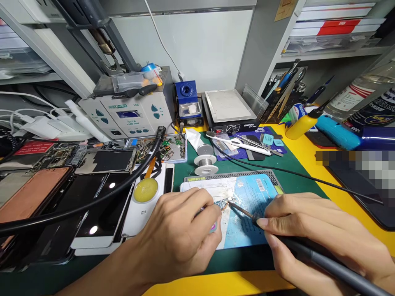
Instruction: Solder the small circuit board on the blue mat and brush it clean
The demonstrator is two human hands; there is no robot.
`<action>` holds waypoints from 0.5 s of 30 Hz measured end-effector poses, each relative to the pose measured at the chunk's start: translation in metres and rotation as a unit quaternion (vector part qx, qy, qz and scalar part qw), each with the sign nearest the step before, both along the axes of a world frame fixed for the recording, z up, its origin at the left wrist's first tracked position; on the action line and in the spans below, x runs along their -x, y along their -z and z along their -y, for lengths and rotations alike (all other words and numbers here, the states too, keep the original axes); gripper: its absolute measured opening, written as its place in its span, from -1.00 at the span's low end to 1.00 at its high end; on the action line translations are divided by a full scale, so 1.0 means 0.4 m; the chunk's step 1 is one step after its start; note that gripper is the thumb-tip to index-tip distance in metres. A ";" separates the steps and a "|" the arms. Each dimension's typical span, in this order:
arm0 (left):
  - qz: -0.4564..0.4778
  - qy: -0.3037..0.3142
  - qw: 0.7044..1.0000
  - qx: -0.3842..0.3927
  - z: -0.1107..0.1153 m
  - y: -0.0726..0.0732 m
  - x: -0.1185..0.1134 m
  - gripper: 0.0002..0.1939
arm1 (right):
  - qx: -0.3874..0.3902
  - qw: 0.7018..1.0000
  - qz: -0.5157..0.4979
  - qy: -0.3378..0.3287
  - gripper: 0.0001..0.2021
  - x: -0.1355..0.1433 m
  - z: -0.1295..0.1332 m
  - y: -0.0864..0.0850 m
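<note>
My right hand (317,234) grips the dark handle of a soldering iron (311,253). Its thin tip meets, or comes very close to, the edge of a small blue circuit board (221,203). My left hand (182,234) is closed beside that board, fingers curled and pinched. What it holds is mostly hidden; a dark sliver and a bit of pink show between the fingers. Beneath the board lies a blue and white card (251,226), marked with stains, on a grey perforated plate (273,176).
Solder spools (206,164) stand behind the card. A hot air station (132,113), a heating plate (231,109) and a tray of board parts (175,148) sit farther back. Phones (101,213) cover the left side, crossed by a black hose (123,187). A yellow bottle (300,125) stands right.
</note>
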State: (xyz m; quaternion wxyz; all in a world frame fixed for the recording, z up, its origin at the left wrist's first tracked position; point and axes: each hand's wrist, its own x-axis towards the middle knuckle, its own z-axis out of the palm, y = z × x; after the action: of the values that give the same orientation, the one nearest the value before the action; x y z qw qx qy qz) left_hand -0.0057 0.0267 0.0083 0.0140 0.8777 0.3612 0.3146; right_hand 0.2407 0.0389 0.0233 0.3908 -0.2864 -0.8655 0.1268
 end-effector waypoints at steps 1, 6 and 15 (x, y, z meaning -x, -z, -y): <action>0.001 0.001 1.000 -0.001 0.000 0.000 0.000 -0.87 | 0.000 1.000 0.005 0.001 -0.74 -0.001 0.002 0.002; 0.002 -0.002 1.000 0.004 0.001 -0.001 0.001 -0.86 | -0.011 0.999 0.036 0.004 -0.75 0.000 0.005 -0.009; 0.010 0.005 1.000 0.007 0.001 -0.003 -0.001 -0.88 | -0.023 0.998 0.050 -0.003 -0.75 0.003 0.003 -0.021</action>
State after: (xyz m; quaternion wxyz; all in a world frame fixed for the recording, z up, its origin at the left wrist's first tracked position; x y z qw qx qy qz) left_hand -0.0054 0.0263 0.0096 0.0252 0.8763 0.3587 0.3206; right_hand 0.2396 0.0379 0.0317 0.3530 -0.2808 -0.8876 0.0938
